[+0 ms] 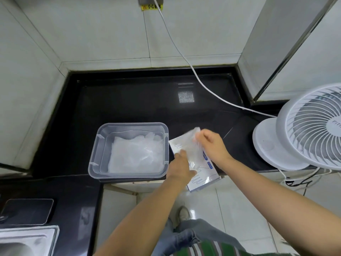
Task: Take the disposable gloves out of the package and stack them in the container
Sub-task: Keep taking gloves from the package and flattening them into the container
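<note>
A clear plastic container stands on the black counter and holds a pile of translucent disposable gloves. Right of it lies the white glove package, partly over the counter's front edge. My right hand pinches the top of a thin clear glove and holds it up over the package. My left hand lies on the package at the glove's lower end; its fingertips are hidden, so its grip is unclear.
A white table fan stands at the right, its cable running up the tiled wall. A steel sink and a dark mat sit at the lower left. Bare black counter lies behind the container.
</note>
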Motion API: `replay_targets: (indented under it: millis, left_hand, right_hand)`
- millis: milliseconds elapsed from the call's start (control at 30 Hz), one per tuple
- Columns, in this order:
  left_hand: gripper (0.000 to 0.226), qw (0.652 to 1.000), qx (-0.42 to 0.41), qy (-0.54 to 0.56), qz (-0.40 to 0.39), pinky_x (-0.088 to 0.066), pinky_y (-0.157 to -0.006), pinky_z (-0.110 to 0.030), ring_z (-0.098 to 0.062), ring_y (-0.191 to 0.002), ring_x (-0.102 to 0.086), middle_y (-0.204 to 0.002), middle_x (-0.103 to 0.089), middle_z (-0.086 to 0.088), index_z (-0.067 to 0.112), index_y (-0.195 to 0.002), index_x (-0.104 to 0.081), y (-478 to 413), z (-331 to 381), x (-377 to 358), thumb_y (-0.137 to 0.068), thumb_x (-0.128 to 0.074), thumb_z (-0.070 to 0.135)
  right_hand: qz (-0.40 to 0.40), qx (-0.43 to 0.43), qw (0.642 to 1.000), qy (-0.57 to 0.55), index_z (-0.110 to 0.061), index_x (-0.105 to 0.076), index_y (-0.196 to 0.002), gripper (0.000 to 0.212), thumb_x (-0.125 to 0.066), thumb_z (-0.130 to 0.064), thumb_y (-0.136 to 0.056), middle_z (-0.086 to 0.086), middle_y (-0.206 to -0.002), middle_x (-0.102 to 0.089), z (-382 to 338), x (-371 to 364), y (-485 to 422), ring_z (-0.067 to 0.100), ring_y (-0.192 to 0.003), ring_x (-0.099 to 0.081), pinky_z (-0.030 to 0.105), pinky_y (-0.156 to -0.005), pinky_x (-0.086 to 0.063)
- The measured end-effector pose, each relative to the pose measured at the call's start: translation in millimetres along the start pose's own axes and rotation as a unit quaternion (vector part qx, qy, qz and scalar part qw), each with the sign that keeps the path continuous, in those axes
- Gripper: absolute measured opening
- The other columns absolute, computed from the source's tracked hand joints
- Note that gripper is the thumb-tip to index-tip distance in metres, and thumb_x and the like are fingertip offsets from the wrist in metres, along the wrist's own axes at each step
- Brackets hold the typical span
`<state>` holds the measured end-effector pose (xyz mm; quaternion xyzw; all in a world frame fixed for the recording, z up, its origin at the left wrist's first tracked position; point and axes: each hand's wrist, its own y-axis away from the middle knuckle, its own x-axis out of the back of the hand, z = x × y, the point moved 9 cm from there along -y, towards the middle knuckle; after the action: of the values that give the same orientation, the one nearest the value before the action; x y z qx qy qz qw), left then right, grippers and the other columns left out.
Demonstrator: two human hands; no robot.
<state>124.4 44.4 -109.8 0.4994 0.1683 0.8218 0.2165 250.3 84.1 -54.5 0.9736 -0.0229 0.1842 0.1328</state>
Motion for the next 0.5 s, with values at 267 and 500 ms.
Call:
replay_targets:
  millis: [267, 500]
  left_hand:
    - [0.041, 0.994, -0.03, 0.087, 0.056, -0.047, -0.081, -0.029, -0.026, -0.1, -0.058, -0.125, -0.055, -0.015, 0.004, -0.132, -0.044, -2.6, 17.7, 26.3, -0.096, -0.051, 0.023]
    - [0.021, 0.852, -0.009, 0.475, 0.22, -0.056, -0.07, -0.025, -0.015, -0.083, -0.064, -0.102, -0.064, -0.003, 0.026, -0.104, -0.058, 10.3, 8.7, 109.8, -0.1, -0.039, 0.019]
  right_hand:
    - [0.013, -0.073, 0.985, -0.158, -0.011, -0.049, -0.075, 0.019, -0.045, -0.019, -0.093, 0.005, -0.077, -0.047, -23.6, 12.1, -1.4, 0.018, -0.075, -0.047, 0.033, -0.071, -0.042]
    - [0.021, -0.107, 0.981, -0.16, -0.012, -0.046, -0.073, 0.025, -0.038, -0.021, -0.095, 0.004, -0.07, -0.049, -20.9, 17.6, 2.5, 0.017, -0.07, -0.046, 0.033, -0.067, -0.038]
